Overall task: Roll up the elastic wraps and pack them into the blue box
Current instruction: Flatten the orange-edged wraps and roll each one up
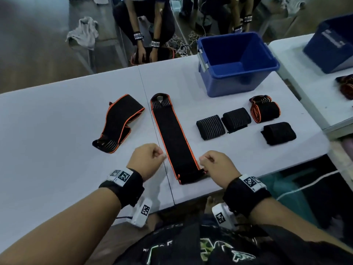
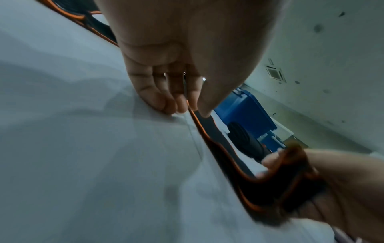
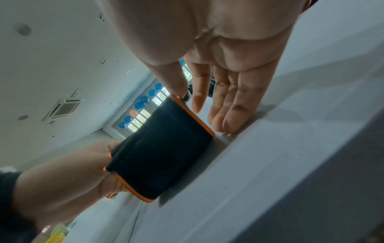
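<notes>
A long black elastic wrap with orange edges [image 1: 175,138] lies flat down the middle of the white table [image 1: 57,131]. Its near end is folded over and lifted a little. My left hand [image 1: 162,154] pinches the wrap's left edge near that end, thumb against fingers [image 2: 193,108]. My right hand [image 1: 201,162] pinches the right edge; in the right wrist view the thumb and forefinger meet at the wrap's [image 3: 162,148] corner while the other fingers [image 3: 228,121] touch the table. The blue box [image 1: 229,87] stands open at the back right, nothing visible inside.
A second unrolled orange-edged wrap [image 1: 118,123] lies crumpled to the left. Several rolled wraps [image 1: 210,127] sit in front of the box. Another table with a second blue box [image 1: 332,44] adjoins on the right. A person crouches beyond the far edge.
</notes>
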`<state>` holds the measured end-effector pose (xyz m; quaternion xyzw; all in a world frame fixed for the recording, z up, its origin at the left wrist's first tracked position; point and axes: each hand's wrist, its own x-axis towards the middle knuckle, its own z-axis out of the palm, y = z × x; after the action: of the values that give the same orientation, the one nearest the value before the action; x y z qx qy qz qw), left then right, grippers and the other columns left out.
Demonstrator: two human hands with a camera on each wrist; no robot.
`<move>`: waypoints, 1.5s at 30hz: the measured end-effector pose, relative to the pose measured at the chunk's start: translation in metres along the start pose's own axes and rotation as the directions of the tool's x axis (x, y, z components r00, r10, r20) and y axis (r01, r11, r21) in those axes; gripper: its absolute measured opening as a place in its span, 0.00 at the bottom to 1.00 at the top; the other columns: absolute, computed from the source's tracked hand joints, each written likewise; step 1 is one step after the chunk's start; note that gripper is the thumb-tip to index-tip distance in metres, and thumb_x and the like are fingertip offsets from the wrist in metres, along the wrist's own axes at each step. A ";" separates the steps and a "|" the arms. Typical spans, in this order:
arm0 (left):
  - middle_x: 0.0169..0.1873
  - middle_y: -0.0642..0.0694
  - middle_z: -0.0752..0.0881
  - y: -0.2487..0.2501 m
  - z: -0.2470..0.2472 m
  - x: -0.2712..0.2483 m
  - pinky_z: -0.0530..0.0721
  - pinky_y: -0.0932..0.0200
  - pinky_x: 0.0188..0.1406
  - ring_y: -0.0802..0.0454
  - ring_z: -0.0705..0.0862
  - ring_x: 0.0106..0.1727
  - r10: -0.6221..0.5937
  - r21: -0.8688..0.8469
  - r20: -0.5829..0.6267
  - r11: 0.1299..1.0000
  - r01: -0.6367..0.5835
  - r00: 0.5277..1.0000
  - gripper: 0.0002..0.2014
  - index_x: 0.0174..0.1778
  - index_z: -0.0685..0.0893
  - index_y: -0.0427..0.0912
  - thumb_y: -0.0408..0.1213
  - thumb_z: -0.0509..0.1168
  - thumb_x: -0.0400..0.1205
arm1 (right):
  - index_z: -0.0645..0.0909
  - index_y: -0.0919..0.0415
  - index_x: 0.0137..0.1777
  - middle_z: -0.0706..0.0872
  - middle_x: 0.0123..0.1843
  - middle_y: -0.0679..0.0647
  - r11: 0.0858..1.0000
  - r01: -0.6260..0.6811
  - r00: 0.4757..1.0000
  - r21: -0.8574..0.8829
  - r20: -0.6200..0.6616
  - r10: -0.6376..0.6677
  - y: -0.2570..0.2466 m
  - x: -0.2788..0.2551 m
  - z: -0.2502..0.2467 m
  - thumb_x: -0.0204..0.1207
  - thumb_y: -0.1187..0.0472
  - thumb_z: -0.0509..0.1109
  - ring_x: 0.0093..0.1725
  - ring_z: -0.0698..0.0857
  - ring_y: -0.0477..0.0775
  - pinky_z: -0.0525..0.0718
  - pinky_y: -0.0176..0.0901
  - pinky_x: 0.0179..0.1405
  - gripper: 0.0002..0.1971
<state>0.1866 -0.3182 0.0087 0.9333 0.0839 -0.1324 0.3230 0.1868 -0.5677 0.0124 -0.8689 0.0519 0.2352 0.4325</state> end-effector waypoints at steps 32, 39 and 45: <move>0.43 0.49 0.82 0.008 0.053 -0.076 0.77 0.55 0.47 0.52 0.80 0.46 -0.032 -0.018 -0.098 0.999 0.030 0.995 0.11 0.48 0.91 0.47 0.50 0.69 0.83 | 0.86 0.58 0.50 0.83 0.44 0.53 0.839 0.362 0.909 -0.406 0.352 -0.222 -0.005 0.008 -0.003 0.80 0.51 0.71 0.45 0.82 0.55 0.80 0.48 0.47 0.10; 0.35 0.48 0.90 0.023 0.052 -0.067 0.83 0.53 0.47 0.50 0.86 0.41 -0.206 -0.096 -0.153 0.976 0.193 0.966 0.18 0.35 0.89 0.43 0.49 0.65 0.86 | 0.80 0.68 0.33 0.85 0.33 0.64 0.889 0.303 0.937 -0.343 0.277 -0.212 -0.005 0.019 0.000 0.83 0.48 0.66 0.37 0.83 0.62 0.81 0.52 0.41 0.24; 0.32 0.54 0.88 0.030 0.052 -0.065 0.84 0.57 0.45 0.56 0.86 0.42 -0.332 -0.142 -0.182 0.940 0.309 0.926 0.08 0.40 0.87 0.48 0.47 0.73 0.80 | 0.83 0.70 0.36 0.87 0.35 0.66 0.889 0.241 0.954 -0.389 0.261 -0.144 -0.011 0.027 0.004 0.77 0.49 0.72 0.38 0.84 0.63 0.85 0.50 0.42 0.21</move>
<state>0.1220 -0.3784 0.0058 0.8962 0.2752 -0.0827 0.3380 0.2124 -0.5547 0.0056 -0.9094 -0.1357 0.2935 0.2616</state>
